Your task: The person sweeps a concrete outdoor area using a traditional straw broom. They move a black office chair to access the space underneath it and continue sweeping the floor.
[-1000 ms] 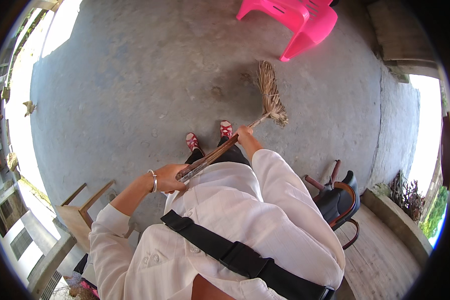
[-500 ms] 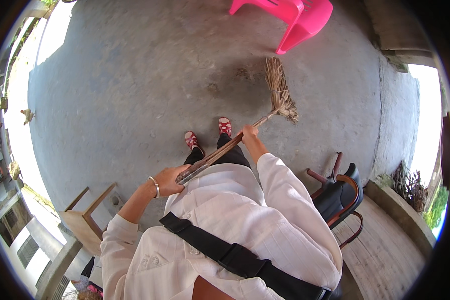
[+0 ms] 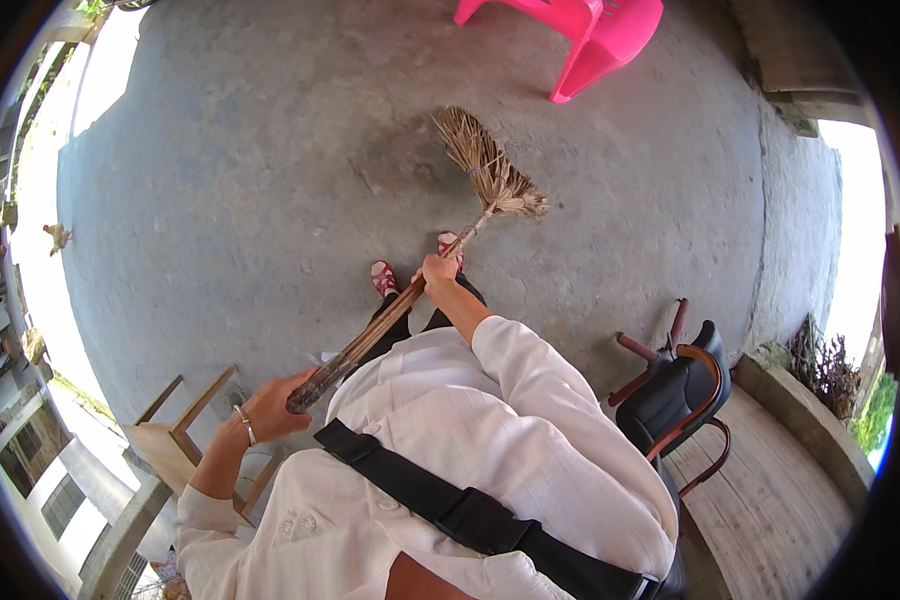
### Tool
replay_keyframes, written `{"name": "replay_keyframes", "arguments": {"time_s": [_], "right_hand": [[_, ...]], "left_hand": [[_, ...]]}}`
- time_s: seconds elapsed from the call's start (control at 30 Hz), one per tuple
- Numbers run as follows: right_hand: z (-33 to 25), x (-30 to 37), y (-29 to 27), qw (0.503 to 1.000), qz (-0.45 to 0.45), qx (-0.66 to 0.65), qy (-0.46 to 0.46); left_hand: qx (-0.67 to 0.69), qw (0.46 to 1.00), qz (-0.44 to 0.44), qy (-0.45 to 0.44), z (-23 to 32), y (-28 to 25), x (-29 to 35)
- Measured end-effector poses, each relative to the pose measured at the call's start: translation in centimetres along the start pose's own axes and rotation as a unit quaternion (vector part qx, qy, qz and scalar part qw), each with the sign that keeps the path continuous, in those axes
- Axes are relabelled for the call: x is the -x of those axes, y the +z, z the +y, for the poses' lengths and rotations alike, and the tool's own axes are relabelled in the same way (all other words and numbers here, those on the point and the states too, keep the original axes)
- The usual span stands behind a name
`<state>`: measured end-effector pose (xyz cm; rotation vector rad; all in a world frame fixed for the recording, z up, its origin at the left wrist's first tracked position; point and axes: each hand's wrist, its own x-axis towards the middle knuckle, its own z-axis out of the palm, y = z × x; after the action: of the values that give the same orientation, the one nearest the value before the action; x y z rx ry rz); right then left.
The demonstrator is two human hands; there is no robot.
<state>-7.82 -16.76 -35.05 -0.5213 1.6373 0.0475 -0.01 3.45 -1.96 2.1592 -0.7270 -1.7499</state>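
A straw broom (image 3: 490,174) slants across in front of me, its bristle head out over the grey concrete floor (image 3: 270,170). My right hand (image 3: 438,272) is wrapped round the middle of the wooden handle, over my red-and-white shoes (image 3: 383,278). At the handle's near end, by my waist on the left, my left hand (image 3: 280,402) grips the butt, with a silver bangle on that wrist. The bristles fan out at the far end, close to or on the floor; I cannot tell which.
A pink plastic chair (image 3: 610,40) stands beyond the broom at the top right. Right of me is a black padded chair (image 3: 682,385) on the edge of wooden planks (image 3: 770,480). A wooden stool-like frame (image 3: 165,445) stands at lower left. A chicken (image 3: 58,237) is at the far left edge.
The broom head has swung left across the floor. Both hands have moved left with the handle, the left one also nearer to my body. My grip stays on the broom.
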Motion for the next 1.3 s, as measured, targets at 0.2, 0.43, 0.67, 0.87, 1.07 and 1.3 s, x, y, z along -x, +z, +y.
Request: {"name": "replay_keyframes", "arguments": {"time_s": [0.2, 0.43, 0.67, 0.87, 1.07, 1.3], "right_hand": [[-3.4, -4.5, -6.8, 0.992, 0.104, 0.064, -0.023], [2.7, -6.4, -1.5, 0.964, 0.13, 0.225, 0.056], [-0.1, 0.5, -0.3, 1.0, 0.0, -0.012, 0.022], [-4.1, -2.5, -6.3, 0.988, 0.091, 0.123, 0.001], [1.4, -2.4, -0.6, 0.973, 0.098, 0.195, 0.079], [6.8, -5.1, 1.9, 0.991, 0.068, 0.119, -0.001]], "left_hand": [[0.045, 0.993, -0.031, 0.102, 0.0, 3.4, -7.4], [0.306, 0.936, -0.146, -0.091, -1.9, 1.3, -3.4], [0.087, 0.994, -0.057, -0.029, -0.7, -1.5, -1.7], [0.18, 0.973, -0.14, -0.042, 1.2, 0.1, -6.2], [0.316, 0.932, -0.141, -0.109, -2.7, 0.7, -2.7], [0.125, 0.985, -0.065, -0.104, -0.7, -1.6, 0.8]]}}
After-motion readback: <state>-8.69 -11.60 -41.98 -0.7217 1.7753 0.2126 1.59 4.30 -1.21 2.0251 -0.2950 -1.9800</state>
